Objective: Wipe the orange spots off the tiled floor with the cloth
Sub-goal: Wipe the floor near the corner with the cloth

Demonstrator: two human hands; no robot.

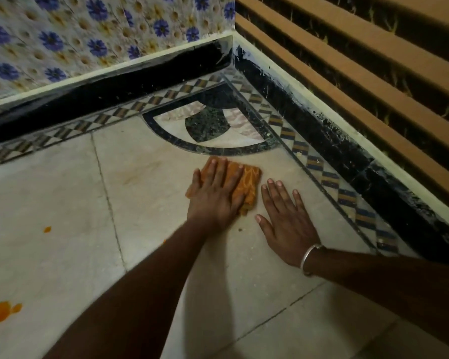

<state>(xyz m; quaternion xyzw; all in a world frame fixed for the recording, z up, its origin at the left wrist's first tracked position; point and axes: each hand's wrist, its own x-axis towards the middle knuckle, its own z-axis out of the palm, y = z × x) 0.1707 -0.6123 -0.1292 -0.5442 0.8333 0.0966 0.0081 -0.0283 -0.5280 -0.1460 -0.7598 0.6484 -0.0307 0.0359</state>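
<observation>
An orange patterned cloth [249, 183] lies folded on the pale tiled floor [62, 193] near the room's corner. My left hand [215, 193] presses flat on top of it, fingers together, covering most of it. My right hand [285, 224] rests flat on the bare tile just right of the cloth, fingers spread, holding nothing; a silver bangle is on that wrist. A large orange spot [2, 310] sits at the lower left edge, a small orange spot [47, 229] lies further up, and a tiny one [163, 241] peeks out beside my left forearm. A faint brownish smear [138, 174] marks the tile left of the cloth.
A dark skirting board [329, 141] and a chequered tile border [329, 177] run along both walls and meet in the corner. A dark inlaid quarter-circle pattern [208, 125] fills the corner. Floral wall tiles [88, 40] stand at the left, brown slats [360, 60] at the right.
</observation>
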